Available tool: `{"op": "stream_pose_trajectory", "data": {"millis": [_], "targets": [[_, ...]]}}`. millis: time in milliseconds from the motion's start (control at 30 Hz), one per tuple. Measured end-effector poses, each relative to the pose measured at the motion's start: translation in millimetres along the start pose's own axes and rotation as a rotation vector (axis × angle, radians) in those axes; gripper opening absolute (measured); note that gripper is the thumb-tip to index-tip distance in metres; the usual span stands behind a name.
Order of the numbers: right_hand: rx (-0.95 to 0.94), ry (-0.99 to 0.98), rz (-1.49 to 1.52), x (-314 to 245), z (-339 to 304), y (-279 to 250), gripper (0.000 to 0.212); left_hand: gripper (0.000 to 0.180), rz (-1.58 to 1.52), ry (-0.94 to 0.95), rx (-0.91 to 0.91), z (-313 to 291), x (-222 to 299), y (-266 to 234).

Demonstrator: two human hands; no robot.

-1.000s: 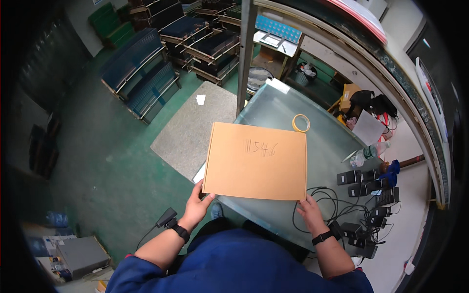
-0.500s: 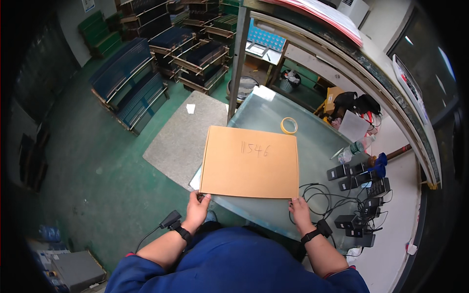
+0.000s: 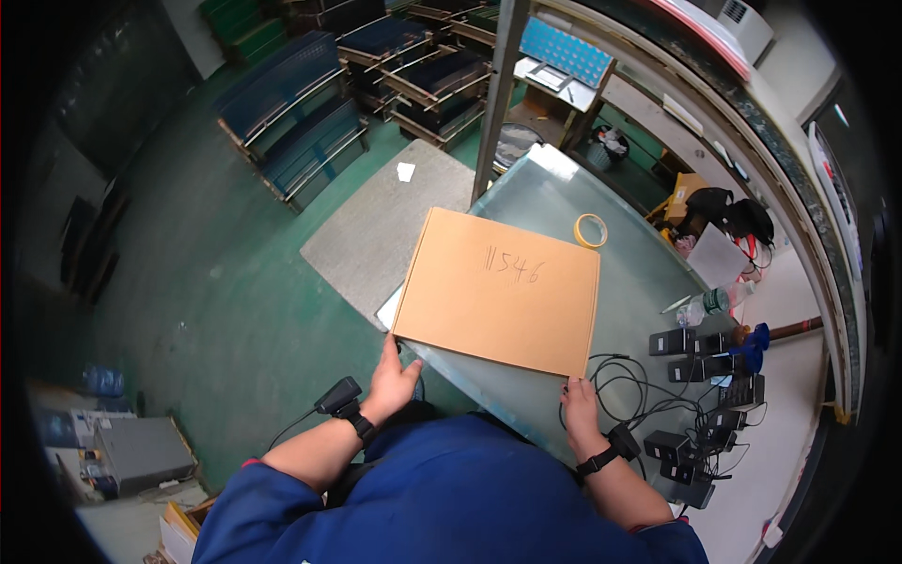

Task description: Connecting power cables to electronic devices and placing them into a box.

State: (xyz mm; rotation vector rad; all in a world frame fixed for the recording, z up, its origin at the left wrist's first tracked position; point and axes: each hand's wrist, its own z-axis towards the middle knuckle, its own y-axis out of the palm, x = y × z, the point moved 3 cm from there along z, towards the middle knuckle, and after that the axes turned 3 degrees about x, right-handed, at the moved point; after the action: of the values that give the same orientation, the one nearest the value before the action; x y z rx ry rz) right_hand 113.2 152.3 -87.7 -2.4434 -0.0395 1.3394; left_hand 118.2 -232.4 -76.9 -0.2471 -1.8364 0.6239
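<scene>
A flat brown cardboard box with handwriting on its lid lies on the glass-topped table, closed and slightly askew. At the box's near left corner is my left hand, its fingers stretched toward the corner and the thumb held apart. My right hand pinches the near right corner, thumb on the edge; the fingers beneath are partly hidden. Just beyond the box's far right corner lies a roll of yellow tape. Both wrists wear black straps with small devices.
Several black boxy devices with tangled cables crowd the table's right side, near a plastic bottle. A metal post rises at the table's far left corner. Stacked benches stand at the far left, and a grey cabinet at lower left.
The view has shifted, so the room appears moved to the right. The box now looks turned a little clockwise. My left hand has loosened from its corner and spread; my right keeps its pinch.
</scene>
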Motion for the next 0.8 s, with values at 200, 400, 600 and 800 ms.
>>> {"op": "stream_pose_trajectory", "data": {"millis": [200,400,600,800], "targets": [[0.002,-0.354,-0.379,-23,-22,1,0.038,0.082,-0.032,0.055,0.068,3,-8,-4],[-0.013,-0.252,-0.103,-41,-30,-11,0.039,0.05,-0.801,-0.229,0.063,12,4,-10],[0.055,0.027,0.467,-19,-3,-12,0.034,0.047,-0.956,-0.498,0.12,17,31,-4],[-0.127,0.178,0.871,-27,4,-17,0.04,0.048,-0.999,-0.53,0.024,21,36,-5]]}}
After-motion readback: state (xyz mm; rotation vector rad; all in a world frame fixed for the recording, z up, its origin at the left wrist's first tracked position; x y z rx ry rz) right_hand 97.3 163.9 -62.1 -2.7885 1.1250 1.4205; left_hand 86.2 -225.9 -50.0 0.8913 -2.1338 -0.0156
